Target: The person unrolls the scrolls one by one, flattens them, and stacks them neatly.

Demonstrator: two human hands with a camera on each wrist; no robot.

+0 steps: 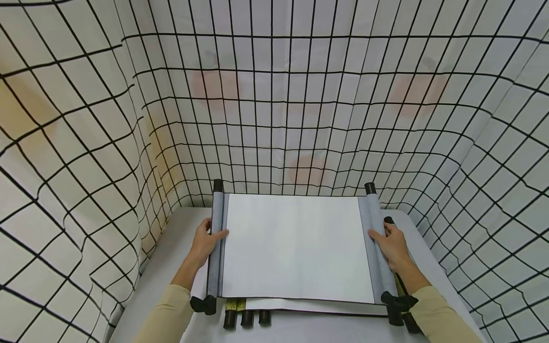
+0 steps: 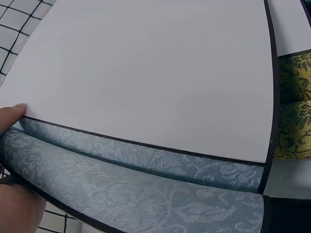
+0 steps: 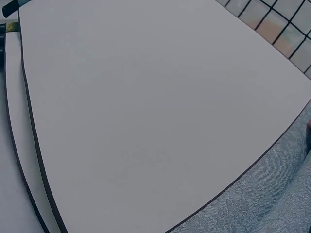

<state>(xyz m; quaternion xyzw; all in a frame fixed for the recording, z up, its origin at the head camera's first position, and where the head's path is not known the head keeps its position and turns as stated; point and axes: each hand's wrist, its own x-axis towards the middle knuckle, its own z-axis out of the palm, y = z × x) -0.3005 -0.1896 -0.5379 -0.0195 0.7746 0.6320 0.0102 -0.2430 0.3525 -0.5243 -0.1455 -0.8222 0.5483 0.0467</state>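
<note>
A blank white scroll (image 1: 296,243) with pale blue patterned brocade ends and black roller knobs is spread between both hands. At its left roll, my left hand (image 1: 204,243) grips with the thumb over the front; the left wrist view shows that thumb beside the blue brocade (image 2: 141,189). My right hand (image 1: 392,245) holds the right roll, thumb in front and fingers around the outer side. Only a fingertip's edge appears in the right wrist view, where the white sheet (image 3: 146,111) fills most of the frame. Beneath it lies a second scroll (image 1: 317,305), mostly covered, with yellow brocade (image 2: 296,126).
A white table (image 1: 334,328) lies under the scrolls. Black roller ends (image 1: 247,318) stick out along the near side. White walls with a black grid (image 1: 279,114) enclose the table at the back and both sides.
</note>
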